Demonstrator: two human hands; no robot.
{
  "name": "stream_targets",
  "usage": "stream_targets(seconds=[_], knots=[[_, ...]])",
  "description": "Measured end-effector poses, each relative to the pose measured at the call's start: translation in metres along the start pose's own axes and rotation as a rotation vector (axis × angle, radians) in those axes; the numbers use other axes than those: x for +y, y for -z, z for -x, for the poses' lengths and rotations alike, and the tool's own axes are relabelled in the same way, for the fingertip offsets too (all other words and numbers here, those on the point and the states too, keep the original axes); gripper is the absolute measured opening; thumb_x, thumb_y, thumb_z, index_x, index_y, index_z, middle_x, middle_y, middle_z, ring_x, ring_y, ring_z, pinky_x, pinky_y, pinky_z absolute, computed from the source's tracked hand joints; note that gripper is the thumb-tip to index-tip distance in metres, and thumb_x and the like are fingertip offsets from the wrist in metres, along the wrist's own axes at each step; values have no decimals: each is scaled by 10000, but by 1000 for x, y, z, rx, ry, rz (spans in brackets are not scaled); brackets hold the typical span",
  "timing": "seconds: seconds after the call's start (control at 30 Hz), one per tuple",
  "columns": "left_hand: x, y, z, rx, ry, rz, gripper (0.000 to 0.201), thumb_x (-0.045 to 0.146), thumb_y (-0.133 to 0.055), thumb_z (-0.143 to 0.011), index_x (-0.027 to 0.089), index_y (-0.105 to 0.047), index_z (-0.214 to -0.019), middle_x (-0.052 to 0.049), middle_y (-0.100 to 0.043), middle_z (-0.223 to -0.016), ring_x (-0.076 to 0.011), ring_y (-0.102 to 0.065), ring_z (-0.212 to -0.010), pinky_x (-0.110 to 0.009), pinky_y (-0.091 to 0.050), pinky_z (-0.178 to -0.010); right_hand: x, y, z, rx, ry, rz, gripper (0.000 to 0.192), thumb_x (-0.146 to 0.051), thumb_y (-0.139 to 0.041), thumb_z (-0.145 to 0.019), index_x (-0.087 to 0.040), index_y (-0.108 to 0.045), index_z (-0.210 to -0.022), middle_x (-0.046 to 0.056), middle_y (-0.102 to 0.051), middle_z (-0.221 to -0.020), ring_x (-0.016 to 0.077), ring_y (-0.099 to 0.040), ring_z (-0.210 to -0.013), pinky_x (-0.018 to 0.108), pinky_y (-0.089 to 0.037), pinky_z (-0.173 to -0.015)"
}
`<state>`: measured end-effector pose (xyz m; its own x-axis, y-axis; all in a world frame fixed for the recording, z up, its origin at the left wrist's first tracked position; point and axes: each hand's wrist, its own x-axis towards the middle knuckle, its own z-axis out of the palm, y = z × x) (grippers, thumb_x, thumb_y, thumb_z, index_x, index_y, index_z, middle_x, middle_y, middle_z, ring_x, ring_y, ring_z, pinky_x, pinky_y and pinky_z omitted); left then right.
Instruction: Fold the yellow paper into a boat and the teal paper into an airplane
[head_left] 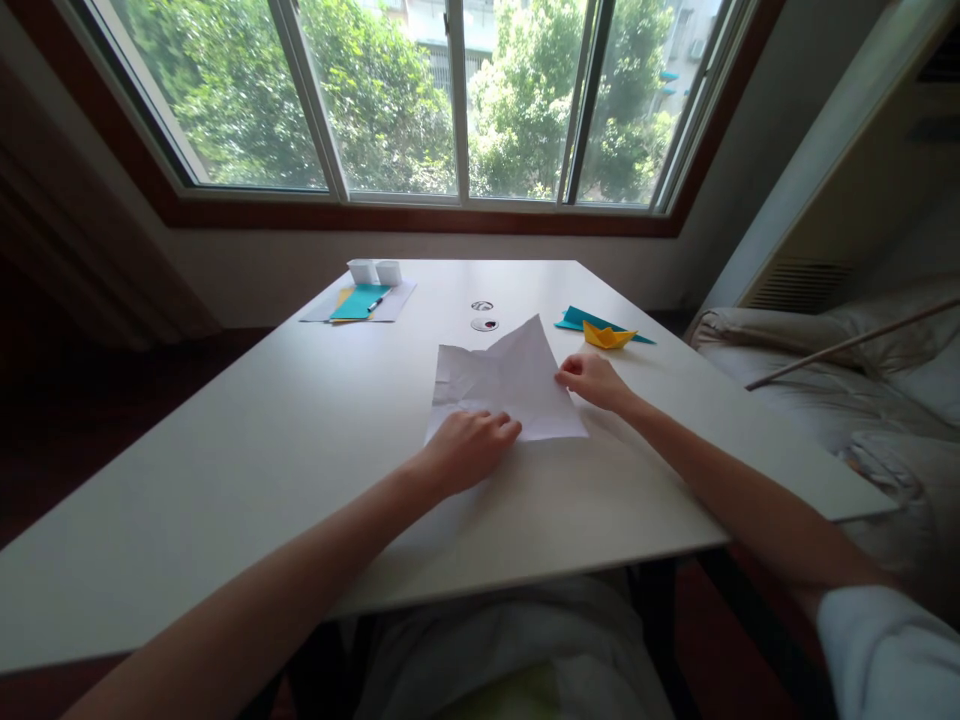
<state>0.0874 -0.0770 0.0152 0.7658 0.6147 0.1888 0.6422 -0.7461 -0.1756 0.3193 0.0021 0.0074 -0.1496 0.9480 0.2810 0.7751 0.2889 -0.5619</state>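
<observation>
A creased sheet of white paper (510,385) lies on the white table (315,450), its far right corner raised off the surface. My left hand (472,448) rests over the near left edge of the sheet, fingers curled and pressed together against it. At the right edge, my right hand (592,380) pinches the sheet between thumb and fingers. Just beyond that hand sits a folded yellow paper boat (607,337). Behind the boat is a folded blue paper plane (577,318).
On the far left stand two white containers (375,271), beside blue paper (361,301) and other sheets, with a dark pen (377,301) on top. Two round grommets (484,325) are set in the tabletop's far middle. A sofa (795,360) flanks the right edge; a window is beyond.
</observation>
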Motion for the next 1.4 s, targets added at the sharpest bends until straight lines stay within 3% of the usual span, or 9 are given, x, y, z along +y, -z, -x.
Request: stream_targets(seconds=[0.2, 0.33, 0.43, 0.63, 0.77, 0.93, 1.1, 1.27, 1.4], knots=[[-6, 13, 1, -4, -45, 308, 329, 453, -418, -857, 174, -579, -790, -57, -613, -743, -200, -569, -761, -295, -418, -681, 2, -8, 7, -39, 104, 208, 269, -314, -620, -674, -185, -596, -909, 54, -650, -840, 182, -600, -734, 284, -464, -632], [-17, 7, -1, -62, -14, 635, 258, 262, -354, -900, 180, -598, -888, -42, -640, -842, -145, -579, -780, -246, -430, -720, -2, -15, 12, -199, 408, 254, 377, -193, -523, -758, -224, -531, -1134, 100, -463, -1287, 238, -443, -1165, 398, -378, -939], [-25, -3, 0, -46, 27, 612, 224, 272, -489, -830, 193, -584, -1017, -63, -611, -1033, -180, -550, -954, -294, -413, -844, -1, -16, 14, -386, 432, 253, 415, -243, -433, -839, -269, -456, -1253, 68, -400, -1362, 236, -364, -1246, 444, -283, -1017], [-32, -8, 4, -269, 161, 421, 979, 687, -580, -590, 231, -233, -1384, -154, -166, -1455, -384, -136, -1308, -583, -152, -1001, 3, -7, 13, -568, 341, 285, 848, -688, -510, -665, -325, -237, -1381, 60, -198, -1461, 329, -136, -1331, 541, -100, -1048], [-34, -6, 3, -411, 202, 416, 1110, 774, -538, -515, 284, -103, -1411, -116, 4, -1478, -427, 31, -1308, -641, -86, -978, 5, -2, 11, -606, 332, 350, 980, -737, -542, -576, -329, -184, -1393, 60, -123, -1480, 365, -74, -1331, 566, -55, -1037], [-36, -4, 3, -432, 206, 421, 1026, 764, -565, -494, 413, -167, -1372, -53, 5, -1485, -455, 67, -1292, -700, -67, -927, 23, 7, -6, -227, 290, 444, 638, -618, -351, -804, -240, -377, -1317, 93, -314, -1413, 316, -241, -1291, 527, -169, -1020], [-40, -7, 2, -405, 195, 433, 1050, 749, -594, -478, 436, -133, -1368, -48, -24, -1486, -458, 49, -1293, -716, -67, -913, 80, 29, -31, 218, 104, 568, 470, -375, -403, -841, -163, -436, -1260, 134, -430, -1328, 311, -349, -1211, 539, -220, -980], [-56, -13, 4, -332, 179, 414, 1068, 717, -631, -473, 400, -157, -1377, -51, -41, -1487, -419, 39, -1311, -660, -86, -968, 133, 40, -42, 330, -112, 502, 467, -360, -363, -855, -158, -448, -1267, 156, -422, -1322, 301, -372, -1198, 474, -304, -944], [-69, -12, 8, -274, 168, 396, 914, 697, -620, -530, 369, -326, -1332, -64, -185, -1463, -368, -69, -1326, -568, -141, -1017, 143, 37, -48, 381, -164, 381, 386, -276, -365, -852, -137, -565, -1151, 145, -556, -1175, 247, -484, -1095, 375, -366, -907]])
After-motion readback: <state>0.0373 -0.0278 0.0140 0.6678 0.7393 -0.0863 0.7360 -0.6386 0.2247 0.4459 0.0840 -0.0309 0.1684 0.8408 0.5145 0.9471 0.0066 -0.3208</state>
